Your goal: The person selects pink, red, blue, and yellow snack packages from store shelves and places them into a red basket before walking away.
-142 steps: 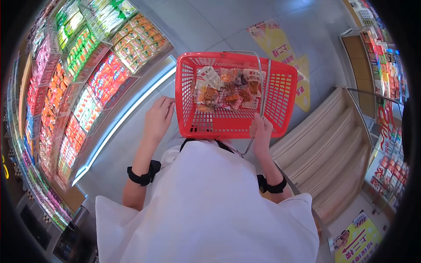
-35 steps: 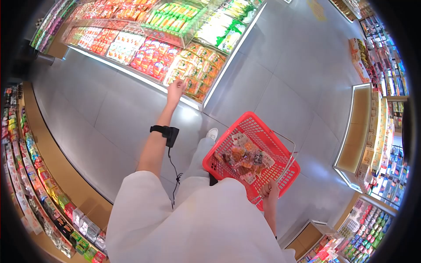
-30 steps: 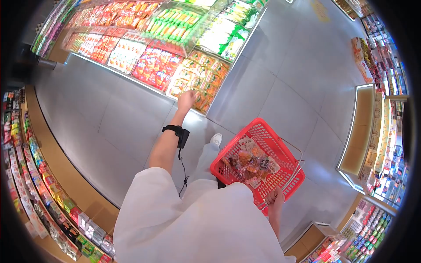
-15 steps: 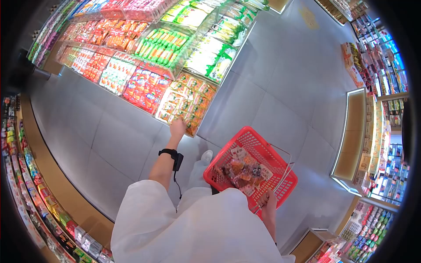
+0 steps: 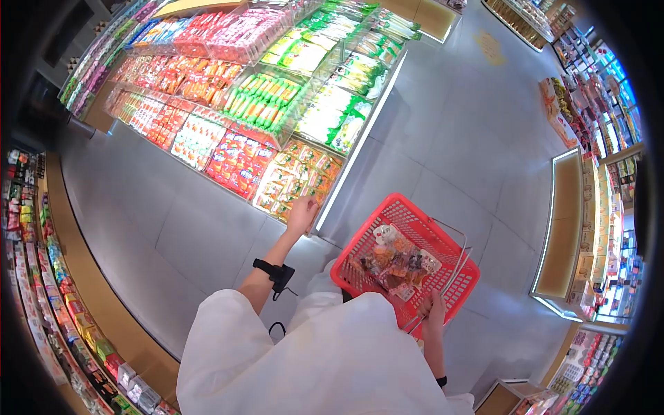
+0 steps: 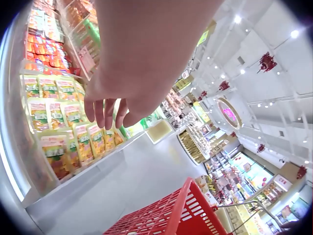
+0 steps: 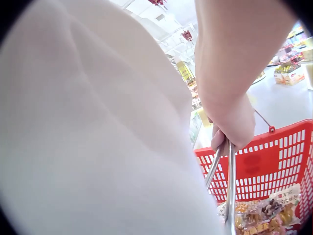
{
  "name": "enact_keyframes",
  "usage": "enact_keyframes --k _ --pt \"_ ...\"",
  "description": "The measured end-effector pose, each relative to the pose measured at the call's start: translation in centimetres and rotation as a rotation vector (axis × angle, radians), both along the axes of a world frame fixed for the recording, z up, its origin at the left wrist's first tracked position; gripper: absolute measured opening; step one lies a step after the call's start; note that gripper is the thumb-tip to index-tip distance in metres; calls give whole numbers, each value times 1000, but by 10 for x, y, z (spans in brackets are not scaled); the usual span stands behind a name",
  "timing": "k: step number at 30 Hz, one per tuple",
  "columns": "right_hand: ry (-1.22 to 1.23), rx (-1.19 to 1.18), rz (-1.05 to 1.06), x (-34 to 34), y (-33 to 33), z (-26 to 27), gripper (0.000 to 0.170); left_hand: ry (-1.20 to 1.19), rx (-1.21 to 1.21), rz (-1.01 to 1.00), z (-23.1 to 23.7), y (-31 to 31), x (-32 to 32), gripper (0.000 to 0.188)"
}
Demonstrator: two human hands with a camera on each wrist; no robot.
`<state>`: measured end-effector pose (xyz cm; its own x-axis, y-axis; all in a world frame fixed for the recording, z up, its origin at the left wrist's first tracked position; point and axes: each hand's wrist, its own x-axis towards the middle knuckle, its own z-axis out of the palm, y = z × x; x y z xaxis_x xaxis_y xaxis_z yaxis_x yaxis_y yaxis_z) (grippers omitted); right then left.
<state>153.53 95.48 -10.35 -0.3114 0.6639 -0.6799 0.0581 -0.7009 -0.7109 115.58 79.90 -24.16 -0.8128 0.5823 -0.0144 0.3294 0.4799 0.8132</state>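
My left hand [image 5: 301, 216] is over the near corner of the snack display, above orange-and-yellow packets [image 5: 287, 181]. In the left wrist view the fingers [image 6: 108, 113] hang down, loosely bent and spread, with nothing seen between them, beside green-and-yellow pouches [image 6: 55, 152]. My right hand [image 5: 434, 309] grips the metal handles [image 7: 231, 186] of a red basket [image 5: 456, 277], its fingers curled round them in the right wrist view. Several clear-wrapped snack packs [image 5: 398, 263] lie in the basket.
Lit display bins with red packets [image 5: 238, 162] and green packets [image 5: 261, 100] rise beyond the left hand. A curved shelf [image 5: 104, 304] of goods runs along the left. On the right stands a wooden counter [image 5: 560, 221]. Grey floor [image 5: 449, 173] lies between.
Since half a second ago, the left hand has shifted slightly right along the display's near corner, and more of the far bins has come into view. Earlier, both hands were at the basket.
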Motion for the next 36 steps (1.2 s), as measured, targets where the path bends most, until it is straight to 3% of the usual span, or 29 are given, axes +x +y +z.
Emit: enact_keyframes --k 2,4,6,11,14,16,20,23,26,27,36 --pt "38 2 -13 2 3 0 32 -99 101 -23 18 28 12 11" --pt "97 -13 13 9 3 -5 32 45 98 -105 34 56 32 11" --pt "106 -16 40 9 7 -6 32 4 200 -213 34 84 55 15" --pt "76 -87 92 17 50 -26 33 -77 207 -435 51 140 108 12" --pt "94 -131 102 27 87 -37 33 -214 165 -489 37 171 139 15" --pt "103 -141 117 30 112 -41 33 -167 164 -606 49 196 162 19" --pt "171 -117 166 31 157 -44 30 -476 40 -911 74 263 217 34" --pt "169 -99 176 20 189 -31 21 -975 -69 -966 91 317 248 38" --pt "147 -64 135 17 215 -44 21 -1061 -119 -884 98 356 269 37" --pt "154 -53 139 20 223 -48 21 -1202 -38 -889 80 366 279 33" --pt "220 -82 213 28 284 -46 11 -1184 -165 -819 103 421 276 27"
